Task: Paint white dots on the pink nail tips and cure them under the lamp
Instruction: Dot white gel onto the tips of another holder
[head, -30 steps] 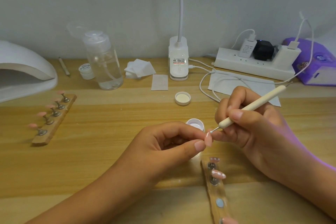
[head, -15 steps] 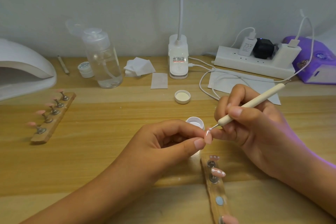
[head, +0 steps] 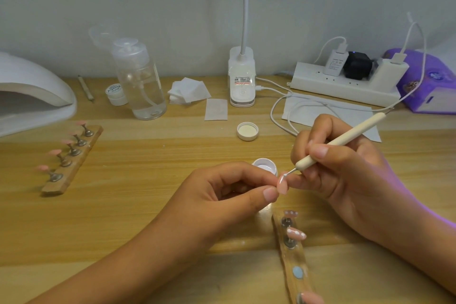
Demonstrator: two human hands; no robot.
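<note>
My left hand [head: 229,195] pinches a pink nail tip [head: 282,185] between thumb and fingers at the table's middle. My right hand [head: 345,168] grips a cream dotting pen [head: 340,142], and its metal point touches the top of that tip. Just behind the tip stands an open jar of white gel [head: 264,165]. A wooden holder strip [head: 294,261] below my hands carries pink tips with white dots [head: 296,233]. A second strip [head: 71,158] at the left holds several plain pink tips. The white curing lamp [head: 32,96] sits at the far left edge.
The jar's lid [head: 247,131] lies behind my hands. At the back stand a clear pump bottle [head: 139,79], a small white pot [head: 116,94], cotton pads [head: 188,92], a desk lamp base [head: 241,76], a power strip [head: 345,82] with cables, and a purple tissue pack [head: 429,81].
Both hands stay together with the pen point on the held tip; the view has shifted slightly, and the pen point sits a little higher on the tip.
</note>
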